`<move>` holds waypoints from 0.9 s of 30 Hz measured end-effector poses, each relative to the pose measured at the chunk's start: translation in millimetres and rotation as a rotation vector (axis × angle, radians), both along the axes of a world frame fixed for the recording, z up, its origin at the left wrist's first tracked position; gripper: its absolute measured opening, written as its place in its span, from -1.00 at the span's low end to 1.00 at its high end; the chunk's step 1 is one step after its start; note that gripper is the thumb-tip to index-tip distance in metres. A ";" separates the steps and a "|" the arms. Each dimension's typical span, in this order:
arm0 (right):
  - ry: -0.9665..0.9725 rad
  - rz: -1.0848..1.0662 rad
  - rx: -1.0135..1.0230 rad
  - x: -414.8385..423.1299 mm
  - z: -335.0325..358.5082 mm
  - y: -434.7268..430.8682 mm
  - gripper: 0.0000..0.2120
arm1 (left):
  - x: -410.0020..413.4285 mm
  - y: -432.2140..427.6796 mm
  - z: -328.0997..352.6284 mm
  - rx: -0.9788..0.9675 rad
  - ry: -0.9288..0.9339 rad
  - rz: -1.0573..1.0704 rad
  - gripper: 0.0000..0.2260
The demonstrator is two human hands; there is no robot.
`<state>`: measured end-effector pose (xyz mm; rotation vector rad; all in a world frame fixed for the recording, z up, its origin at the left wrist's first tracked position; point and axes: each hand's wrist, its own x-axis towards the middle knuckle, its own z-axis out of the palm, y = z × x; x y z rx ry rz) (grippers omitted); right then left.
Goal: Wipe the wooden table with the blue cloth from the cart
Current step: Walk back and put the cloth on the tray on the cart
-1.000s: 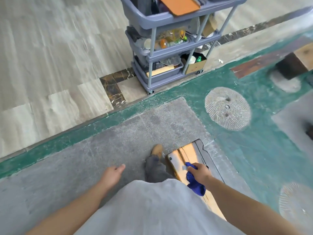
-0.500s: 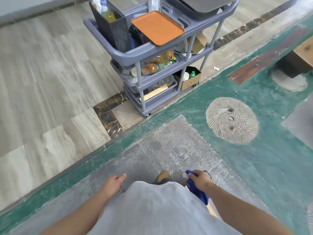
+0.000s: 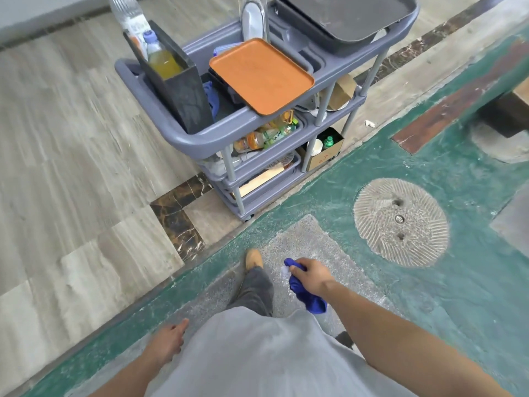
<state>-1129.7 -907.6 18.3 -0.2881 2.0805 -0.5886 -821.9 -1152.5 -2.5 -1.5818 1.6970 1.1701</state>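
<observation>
My right hand point(image 3: 312, 275) is closed around a bunched blue cloth point(image 3: 307, 296) that hangs below the fist, above the grey floor slab. My left hand point(image 3: 167, 342) hangs at my side near my shirt, fingers loosely apart, holding nothing. The grey three-tier cart point(image 3: 197, 138) stands ahead of me at the edge of the tiled floor, with an orange tray point(image 3: 260, 74) and another blue cloth point(image 3: 211, 96) on its top shelf. Only a dark corner point(image 3: 345, 339) of the wooden table shows beside my right arm; my body hides the remainder.
A black box holding bottles point(image 3: 177, 90) and a dark tray point(image 3: 349, 15) sit on the cart's top tier; bottles and a cardboard box point(image 3: 323, 151) fill lower tiers. A round ribbed stone point(image 3: 400, 222) is set in the green floor on the right. My foot point(image 3: 254, 257) steps forward.
The view has lifted and closed in on the cart. The wooden table has slipped almost out of sight under me. My right hand still carries the blue cloth.
</observation>
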 end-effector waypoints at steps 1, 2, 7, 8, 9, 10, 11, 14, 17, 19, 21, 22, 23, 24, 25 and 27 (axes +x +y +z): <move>0.007 0.005 0.013 -13.8 -1.4 -8.4 -0.74 | -12.7 -10.7 -4.2 -0.007 -0.005 -0.010 -0.63; 0.014 0.006 0.027 -28.0 -2.6 -15.8 -0.73 | -27.1 -21.6 -7.0 -0.016 -0.011 -0.032 -0.63; 0.039 -0.023 0.116 -99.6 -3.8 -35.1 -0.72 | -113.5 -71.7 -8.2 0.010 0.042 -0.113 -0.60; 0.043 -0.041 0.127 -113.0 -2.6 -36.5 -0.73 | -133.4 -79.9 -7.0 0.019 0.076 -0.099 -0.57; 0.046 -0.059 0.134 -125.7 -1.6 -37.7 -0.74 | -154.4 -86.9 -4.7 0.035 0.127 -0.071 -0.56; 0.051 -0.079 0.139 -138.7 -0.4 -38.9 -0.75 | -176.8 -94.2 -0.3 0.045 0.175 -0.052 -0.56; 0.059 -0.098 0.142 -151.4 0.9 -39.9 -0.78 | -200.5 -101.2 4.7 0.045 0.214 -0.061 -0.57; 0.089 -0.135 0.128 -186.3 10.7 -45.1 -0.83 | -272.7 -119.9 22.4 0.044 0.308 -0.163 -0.63; 0.129 -0.150 0.049 -218.3 30.9 -60.2 -0.80 | -335.5 -129.3 52.6 -0.043 0.400 -0.339 -0.72; 0.161 -0.174 -0.061 -241.7 49.7 -77.2 -0.82 | -368.9 -129.6 76.1 -0.084 0.498 -0.402 -0.72; 0.193 -0.180 -0.188 -265.8 71.1 -98.7 -0.86 | -396.4 -129.3 95.7 -0.170 0.593 -0.424 -0.71; 0.215 -0.166 -0.249 -277.7 82.5 -111.0 -0.86 | -408.8 -130.7 103.6 -0.237 0.632 -0.425 -0.68; 0.241 -0.141 -0.311 -290.2 94.3 -124.5 -0.84 | -420.2 -132.9 110.3 -0.307 0.670 -0.411 -0.63; 0.276 -0.109 -0.378 -302.7 106.6 -138.8 -0.82 | -431.0 -135.8 115.8 -0.378 0.707 -0.379 -0.58; 0.326 -0.067 -0.445 -315.8 118.0 -153.4 -0.80 | -441.3 -138.9 118.9 -0.456 0.737 -0.343 -0.54; 0.447 0.050 -0.568 -343.5 134.8 -183.2 -0.75 | -460.4 -144.7 118.0 -0.641 0.718 -0.329 -0.49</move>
